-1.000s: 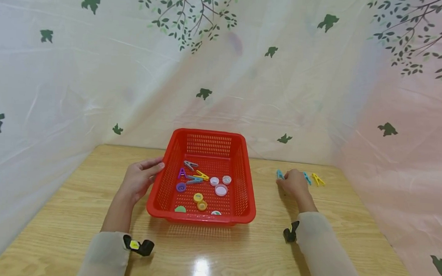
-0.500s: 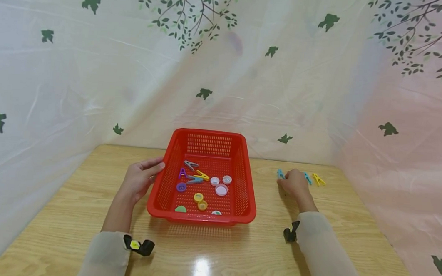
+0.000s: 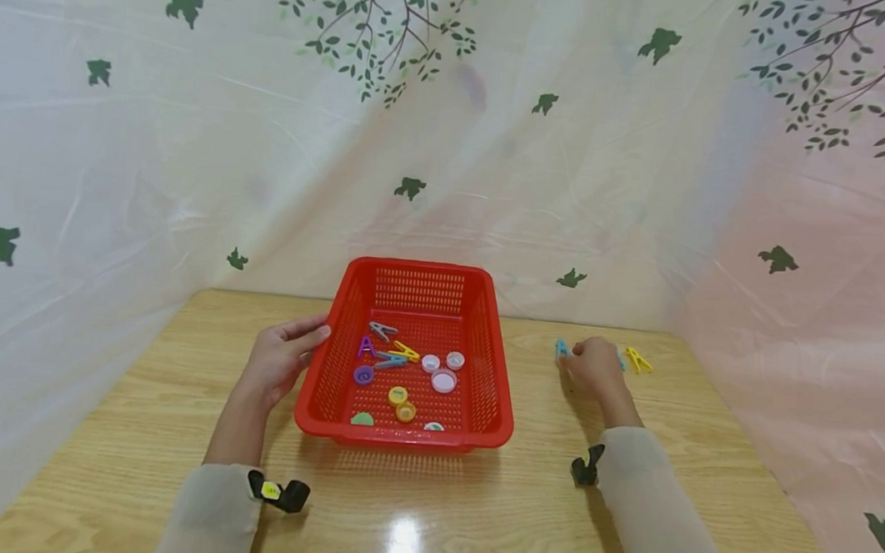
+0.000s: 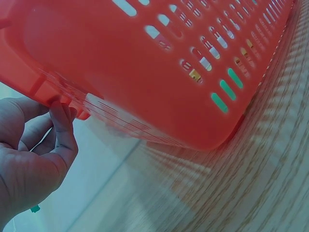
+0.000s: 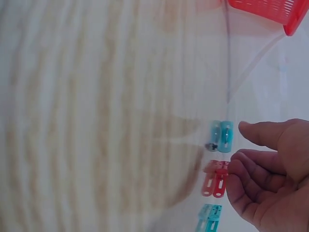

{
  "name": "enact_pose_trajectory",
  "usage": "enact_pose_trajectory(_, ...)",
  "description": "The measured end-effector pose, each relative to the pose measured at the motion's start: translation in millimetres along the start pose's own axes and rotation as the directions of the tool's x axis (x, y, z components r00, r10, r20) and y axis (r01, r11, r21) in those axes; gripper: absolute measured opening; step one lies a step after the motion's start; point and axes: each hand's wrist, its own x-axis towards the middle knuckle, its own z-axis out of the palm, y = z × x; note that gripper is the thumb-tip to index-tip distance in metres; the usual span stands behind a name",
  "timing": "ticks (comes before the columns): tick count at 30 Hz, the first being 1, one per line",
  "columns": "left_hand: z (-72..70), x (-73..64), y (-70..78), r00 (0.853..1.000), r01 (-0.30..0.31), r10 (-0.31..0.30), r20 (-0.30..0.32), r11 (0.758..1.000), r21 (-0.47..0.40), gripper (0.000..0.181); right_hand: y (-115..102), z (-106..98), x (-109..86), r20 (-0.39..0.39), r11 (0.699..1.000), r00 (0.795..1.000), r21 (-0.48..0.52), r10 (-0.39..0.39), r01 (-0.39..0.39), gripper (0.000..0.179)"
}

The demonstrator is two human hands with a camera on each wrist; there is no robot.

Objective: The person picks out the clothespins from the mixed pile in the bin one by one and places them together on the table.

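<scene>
A red plastic basket (image 3: pixel 496 396) stands mid-table. At its left rim, my left hand (image 3: pixel 276 360) pinches the edge between thumb and fingers, as the left wrist view (image 4: pixel 43 140) shows. To the right of the basket, my right hand (image 3: pixel 595 368) is low over a row of clothespins. In the right wrist view its thumb is apart from the loosely bent fingers, with nothing seen between them. A light-blue clothespin (image 5: pixel 225 137) lies by the thumb, a red clothespin (image 5: pixel 220 180) at the fingertips, another light-blue clothespin (image 5: pixel 213 220) beyond. A yellow clothespin (image 3: pixel 638 359) lies farthest right.
Inside the basket are several clothespins, among them a purple one (image 3: pixel 366 347) and a yellow one (image 3: pixel 406 352). Several bottle caps lie there too, including a purple cap (image 3: pixel 363 375) and a pink cap (image 3: pixel 444 381). A patterned curtain (image 3: pixel 447 185) hangs behind the wooden table (image 3: pixel 415 509).
My right hand has shifted slightly to the right, covering more of the second light-blue clothespin. The left hand and the basket stay put.
</scene>
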Motion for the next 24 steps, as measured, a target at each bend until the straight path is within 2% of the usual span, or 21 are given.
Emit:
enact_pose_trajectory(5,0.4,-0.5,0.2,1.000,0.000,0.000,0.000,1.000,-0.001,0.056,-1,-5,2.7,0.000,0.999,1.000,-0.010,-0.030,0.030,0.047)
enact_pose_trajectory(11,0.6,-0.1,0.4,1.000,0.000,0.000,0.003,1.000,-0.004,0.056,-7,-12,2.0,-0.051,0.994,0.993,0.012,-0.104,0.105,0.048)
enact_pose_trajectory(16,0.6,0.0,1.0,1.000,0.003,-0.003,0.004,1.000,-0.007,0.055,-16,-18,0.5,-0.082,0.988,0.984,-0.019,-0.157,0.156,0.047)
enact_pose_trajectory(24,0.6,-0.5,1.2,1.000,0.003,-0.003,0.006,1.000,-0.003,0.054,-33,-26,-2.3,-0.078,0.971,0.969,-0.075,-0.233,0.228,0.045)
